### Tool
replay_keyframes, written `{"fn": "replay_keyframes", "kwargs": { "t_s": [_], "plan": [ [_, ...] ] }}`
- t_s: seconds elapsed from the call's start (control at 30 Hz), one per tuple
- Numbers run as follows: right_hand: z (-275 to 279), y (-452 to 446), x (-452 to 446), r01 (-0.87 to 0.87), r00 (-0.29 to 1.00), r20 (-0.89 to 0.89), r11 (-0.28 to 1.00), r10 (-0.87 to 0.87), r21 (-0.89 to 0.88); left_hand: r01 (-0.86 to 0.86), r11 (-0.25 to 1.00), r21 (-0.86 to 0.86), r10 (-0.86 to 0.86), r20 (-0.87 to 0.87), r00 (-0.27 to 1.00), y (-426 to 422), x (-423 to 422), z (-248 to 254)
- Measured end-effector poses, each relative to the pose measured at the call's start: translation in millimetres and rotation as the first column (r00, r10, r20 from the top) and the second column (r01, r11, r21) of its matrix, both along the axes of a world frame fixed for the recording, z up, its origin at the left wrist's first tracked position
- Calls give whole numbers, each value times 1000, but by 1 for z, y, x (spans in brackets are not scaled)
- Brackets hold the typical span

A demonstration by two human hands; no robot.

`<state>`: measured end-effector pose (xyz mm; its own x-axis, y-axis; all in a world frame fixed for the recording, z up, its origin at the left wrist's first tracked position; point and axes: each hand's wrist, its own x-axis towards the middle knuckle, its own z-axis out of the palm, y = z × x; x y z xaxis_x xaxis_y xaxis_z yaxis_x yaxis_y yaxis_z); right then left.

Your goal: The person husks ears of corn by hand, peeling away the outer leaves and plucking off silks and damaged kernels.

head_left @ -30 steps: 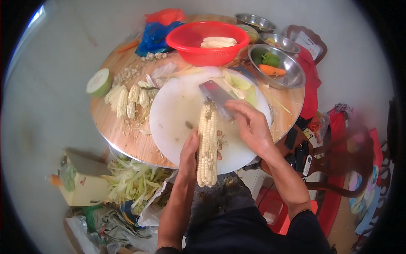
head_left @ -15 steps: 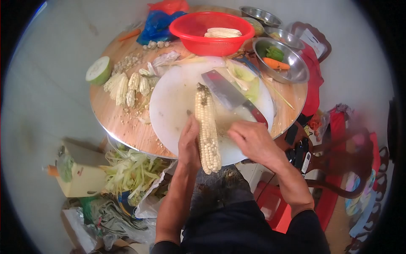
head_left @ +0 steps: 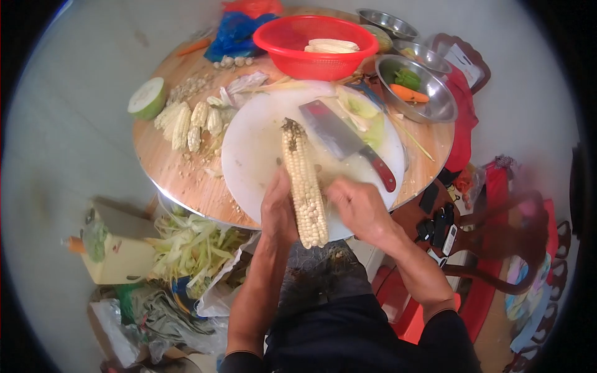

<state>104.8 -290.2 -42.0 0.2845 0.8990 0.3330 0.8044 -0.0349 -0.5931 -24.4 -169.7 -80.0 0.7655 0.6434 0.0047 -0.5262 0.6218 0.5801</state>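
Note:
A pale corn cob [head_left: 305, 186] with a dark, worn tip is held over the front of the round white board [head_left: 249, 137], tilted slightly left at its top. My left hand [head_left: 278, 208] is wrapped round the cob from the left. Close to the cob's right side is my right hand [head_left: 359, 208], fingers curled in; what they hold, if anything, is hidden. A cleaver [head_left: 333, 130] with a red-brown handle lies on the board beyond my right hand. Pale green husk [head_left: 367, 121] rests at the board's upper right.
Several small cobs [head_left: 180, 127] and a cut gourd [head_left: 148, 99] lie left on the wooden table [head_left: 186, 180]. A red basket [head_left: 316, 65] holds cobs. Metal bowls, one [head_left: 438, 99] with a carrot [head_left: 407, 94], stand back right. Husks [head_left: 193, 248] are heaped below left; a chair [head_left: 516, 248] is right.
My right hand has moved away from the cleaver, down and left to the cob's side, and its fingers have curled. The cob now leans further left at the top. The view has shifted slightly.

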Motion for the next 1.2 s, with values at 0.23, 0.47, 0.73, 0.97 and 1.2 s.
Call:
{"fn": "replay_keyframes", "kwargs": {
  "t_s": [0.23,0.47,0.73,0.97,1.2],
  "plan": [
    [12,14,-15,142,982,-105,981,-156,-135,27,999,-38,-28,-24,999,-3,2,4],
    [-8,24,-22,98,991,-98,988,-86,119,-45,999,7,45,-182,982,-6,-5,-2],
    [-10,27,23,267,941,-275,931,-196,248,39,995,91,-22,-180,983,1,-7,-17],
    [22,52,2,120,984,-151,982,-98,147,16,988,151,13,-189,982,-6,-7,-6],
    [13,63,47,226,891,-434,960,-134,167,133,973,187,-108,-140,984,-2,-10,-12]
  ]
}}
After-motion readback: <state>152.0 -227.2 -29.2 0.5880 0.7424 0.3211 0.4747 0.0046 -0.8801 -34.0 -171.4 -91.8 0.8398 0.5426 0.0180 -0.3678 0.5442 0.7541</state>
